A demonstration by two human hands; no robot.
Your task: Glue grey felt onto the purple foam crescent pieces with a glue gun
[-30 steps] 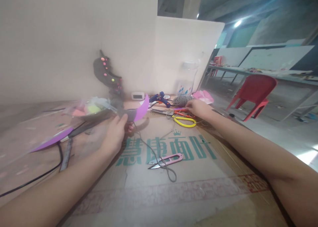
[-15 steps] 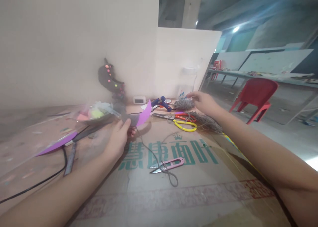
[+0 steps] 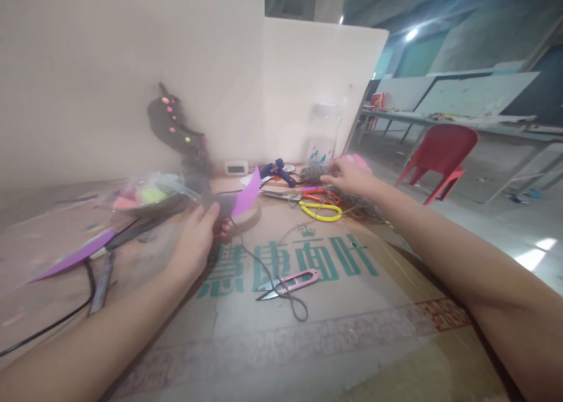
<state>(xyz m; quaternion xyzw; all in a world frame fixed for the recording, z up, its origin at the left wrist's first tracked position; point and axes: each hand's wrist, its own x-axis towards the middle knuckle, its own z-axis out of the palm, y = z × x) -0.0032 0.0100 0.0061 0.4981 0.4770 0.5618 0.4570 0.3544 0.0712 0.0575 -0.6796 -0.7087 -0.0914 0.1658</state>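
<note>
My left hand (image 3: 197,232) is closed on a purple paper crescent (image 3: 247,196), whose near part is wrapped in grey yarn. From it a strand of grey yarn (image 3: 251,254) runs down and loops over pink-handled thread snips (image 3: 299,280) lying on the cardboard. On the right, my right hand (image 3: 349,178) has its fingers pinched on thin grey yarn, partly hidden by the fingers. Just behind them sits a grey yarn ball (image 3: 313,174). Below the hand lies a looser grey yarn heap (image 3: 358,205) beside scissors with red and yellow handles (image 3: 323,213).
A blue glue gun (image 3: 279,170), a small white digital clock (image 3: 236,167) and a clear jar (image 3: 325,126) stand at the back. At left are a bowl (image 3: 145,208) of coloured pieces and another purple crescent (image 3: 74,255). A dark decorated crescent (image 3: 171,126) hangs against the white board.
My right hand has come down slightly from the yarn ball, toward the scissors. My left hand keeps its hold on the crescent. The whole view has shifted a little.
</note>
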